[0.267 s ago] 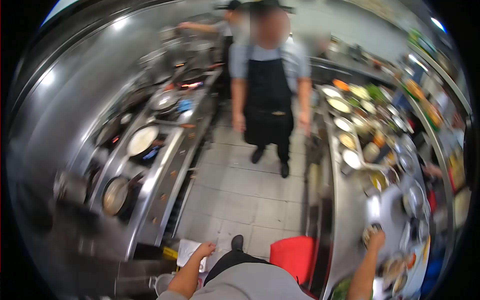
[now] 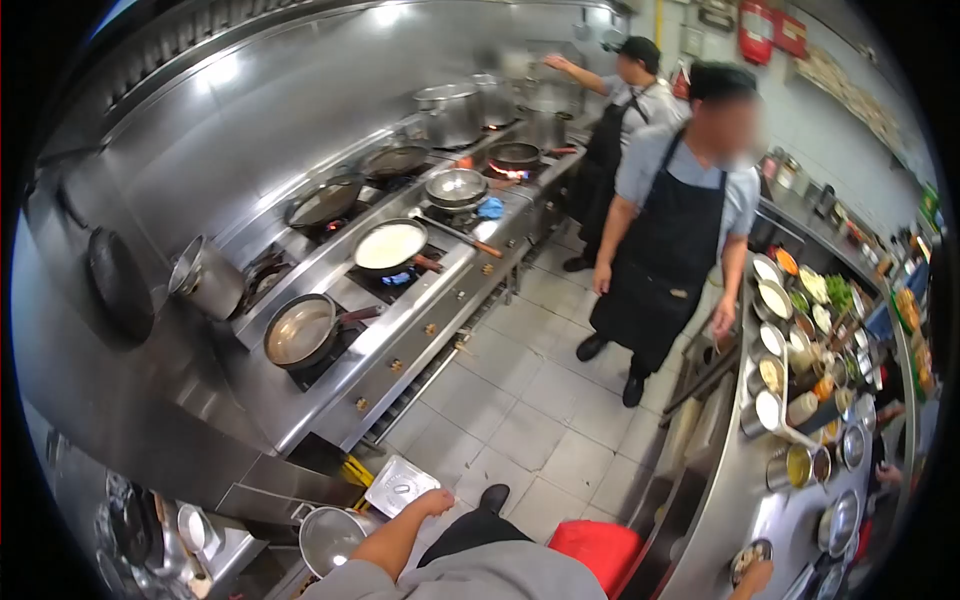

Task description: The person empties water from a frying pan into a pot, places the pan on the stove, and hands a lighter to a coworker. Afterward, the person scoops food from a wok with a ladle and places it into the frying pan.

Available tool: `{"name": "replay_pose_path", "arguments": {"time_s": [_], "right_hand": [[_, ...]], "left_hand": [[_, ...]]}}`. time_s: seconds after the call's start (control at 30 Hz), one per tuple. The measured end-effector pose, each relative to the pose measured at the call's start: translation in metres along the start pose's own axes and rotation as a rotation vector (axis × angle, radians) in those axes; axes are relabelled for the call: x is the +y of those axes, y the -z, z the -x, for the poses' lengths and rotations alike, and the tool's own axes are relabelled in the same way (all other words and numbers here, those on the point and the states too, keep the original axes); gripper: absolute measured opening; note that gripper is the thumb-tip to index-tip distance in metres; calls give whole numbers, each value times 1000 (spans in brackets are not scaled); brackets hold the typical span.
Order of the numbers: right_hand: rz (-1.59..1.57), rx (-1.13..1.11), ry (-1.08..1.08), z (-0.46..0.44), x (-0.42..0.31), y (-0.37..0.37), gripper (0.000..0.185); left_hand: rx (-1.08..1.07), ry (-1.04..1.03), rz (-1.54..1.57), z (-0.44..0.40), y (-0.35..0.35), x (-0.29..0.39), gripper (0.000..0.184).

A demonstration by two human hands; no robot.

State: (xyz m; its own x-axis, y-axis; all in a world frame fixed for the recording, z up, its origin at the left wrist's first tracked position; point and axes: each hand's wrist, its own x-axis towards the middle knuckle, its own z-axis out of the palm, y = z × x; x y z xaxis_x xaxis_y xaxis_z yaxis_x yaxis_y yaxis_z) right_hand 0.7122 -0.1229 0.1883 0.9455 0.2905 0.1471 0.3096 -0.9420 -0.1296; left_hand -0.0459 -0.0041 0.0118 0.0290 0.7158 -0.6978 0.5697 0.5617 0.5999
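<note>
My left hand [image 2: 435,501] is low in the middle, its fingers loosely curled with nothing visible in them, beside a square metal lid [image 2: 402,488]. At the bottom right my right hand [image 2: 757,576] grips the rim of a small bowl [image 2: 750,560] of pale, chunky food over the steel counter [image 2: 718,530]. The frame edge cuts off part of that arm. A large metal pot [image 2: 333,538] stands just left of my left forearm. A red object [image 2: 597,550] is close to my body.
At left, the stove [image 2: 400,355] holds a pan of white liquid [image 2: 390,245], an emptier pan [image 2: 302,330] and several pots. Two people in black aprons [image 2: 665,245] [image 2: 607,150] stand in the tiled aisle [image 2: 530,435]. Food containers [image 2: 775,300] line the right counter.
The view has turned left, bringing more of the stove into sight and shifting the people and right counter rightward. My right hand remains at the small bowl, now nearer the bottom edge.
</note>
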Motion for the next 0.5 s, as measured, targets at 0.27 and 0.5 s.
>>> {"name": "replay_pose_path", "arguments": {"time_s": [0.27, 0.5], "right_hand": [[-383, -377, -10, 17, 5, 43, 60], [-412, -400, 21, 28, -1, 69, 54]], "left_hand": [[-92, -82, -251, -4, 5, -15, 27], [46, -55, -51, -15, 12, 2, 30]]}}
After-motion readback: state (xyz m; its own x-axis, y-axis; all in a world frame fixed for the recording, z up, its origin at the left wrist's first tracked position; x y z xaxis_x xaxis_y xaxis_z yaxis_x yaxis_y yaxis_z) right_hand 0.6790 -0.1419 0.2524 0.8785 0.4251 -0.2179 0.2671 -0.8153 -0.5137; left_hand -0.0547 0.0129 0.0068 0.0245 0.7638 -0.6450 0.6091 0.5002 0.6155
